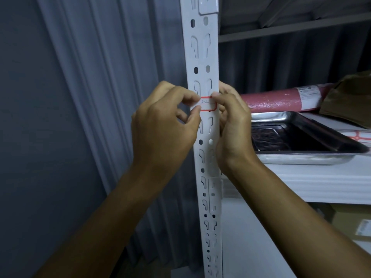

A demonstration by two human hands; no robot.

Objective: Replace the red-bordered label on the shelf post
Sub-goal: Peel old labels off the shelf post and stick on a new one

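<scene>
My left hand (164, 125) pinches the left end of the red-bordered label (208, 103) between thumb and first finger. That end looks lifted off the metal, so I think I am peeling it or laying it down; I cannot tell which. My right hand (232, 125) wraps around the right side of the shelf post (204, 57), and its thumb tip presses on the top right corner of the label. I think that thumb keeps the sticker from sliding while the other hand works.

The label sits across the front of the white post, about halfway up the part I can see, between two rows of slots. It has some writing on it, too small for me to read.

Both arms reach up from the near bottom of the view so my hands meet at the post.

To the right, on the white shelf (313, 183), lies a shiny metal tray (301, 159) with a dark inside. Far behind it lies a pink roll (281, 99) in plastic wrap. At the far right edge I see a sheet of red-bordered stickers (359, 136), maybe the spare labels. On the left hangs a grey curtain (100, 77).
</scene>
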